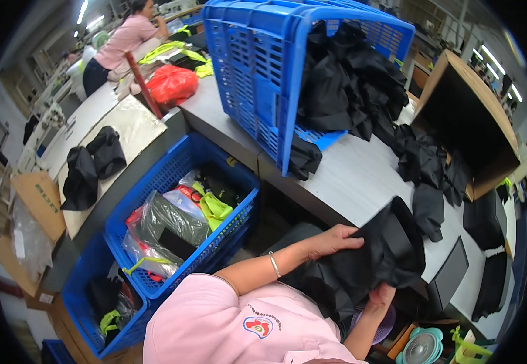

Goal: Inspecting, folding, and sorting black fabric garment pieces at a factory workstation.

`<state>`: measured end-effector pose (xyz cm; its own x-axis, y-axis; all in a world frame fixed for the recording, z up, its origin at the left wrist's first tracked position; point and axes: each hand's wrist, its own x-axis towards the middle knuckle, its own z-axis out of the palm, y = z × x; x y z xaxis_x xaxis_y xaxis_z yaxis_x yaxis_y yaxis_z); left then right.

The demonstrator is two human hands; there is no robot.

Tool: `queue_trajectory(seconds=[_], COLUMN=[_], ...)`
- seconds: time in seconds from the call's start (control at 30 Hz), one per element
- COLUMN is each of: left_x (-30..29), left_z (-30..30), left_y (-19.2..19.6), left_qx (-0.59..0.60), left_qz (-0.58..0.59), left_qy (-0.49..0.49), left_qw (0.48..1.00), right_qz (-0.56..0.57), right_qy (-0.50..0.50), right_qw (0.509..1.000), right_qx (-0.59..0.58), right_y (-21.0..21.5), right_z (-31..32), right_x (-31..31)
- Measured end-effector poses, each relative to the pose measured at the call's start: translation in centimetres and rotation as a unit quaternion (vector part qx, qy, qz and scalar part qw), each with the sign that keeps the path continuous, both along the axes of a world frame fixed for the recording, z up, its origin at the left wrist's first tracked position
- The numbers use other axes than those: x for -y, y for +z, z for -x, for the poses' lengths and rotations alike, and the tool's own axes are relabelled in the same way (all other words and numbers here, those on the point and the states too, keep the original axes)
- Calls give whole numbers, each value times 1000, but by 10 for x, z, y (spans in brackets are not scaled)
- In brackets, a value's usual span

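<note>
My left hand (335, 240) grips the edge of a black cloth piece (367, 262), thumb on top. Lower down, my right hand (382, 296) is closed on the same cloth's near edge. The cloth bends into a wide open loop at its far right end, and its loose part hangs toward my lap. Whether it is a bag or a garment part, I cannot tell. Just beyond it on the grey table (353, 185) lies a heap of crumpled black cloth pieces (424, 164). More black cloth (351, 85) spills from a blue plastic crate (251, 73) tipped on its side.
An open cardboard box (471, 121) stands at the right, with flat black panels (448, 273) nearer me. Blue crates (181, 258) of bagged goods sit at my left. A small teal fan (420, 347) is below right. Another person (121, 45) leans at a far table beside a red bag (171, 85).
</note>
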<state>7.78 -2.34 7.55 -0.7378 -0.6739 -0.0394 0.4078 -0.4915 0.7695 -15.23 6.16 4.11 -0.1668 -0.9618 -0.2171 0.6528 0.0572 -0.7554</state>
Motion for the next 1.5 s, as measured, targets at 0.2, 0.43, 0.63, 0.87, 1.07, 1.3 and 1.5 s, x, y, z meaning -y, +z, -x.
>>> queue_trajectory(seconds=[0.2, 0.43, 0.63, 0.87, 1.07, 1.3, 1.5], left_x=[-17, 6, 4, 3, 5, 9, -2], left_z=[4, -17, -22, -6, 7, 22, 30], left_y=[14, -3, -4, -20, -23, -13, -16], left_qx=[118, 193, 69, 111, 161, 119, 247], left_qz=[218, 107, -10, -34, -11, -31, 32], left_qy=[202, 228, 123, 129, 113, 40, 36], left_qw=[947, 948, 990, 985, 980, 992, 968], right_qz=[31, 21, -10, 2, 9, 15, -12], right_qy=[-55, 27, 47, -73, -67, -129, -189], right_qw=[939, 867, 970, 889, 934, 939, 903], right_qx=[-338, -498, -238, -453, -350, -319, -387], right_y=[49, 101, 67, 13, 32, 37, 31], right_z=[-24, -61, -37, -14, -12, 11, 19], right_x=[15, 15, 14, 30, 26, 42, 45])
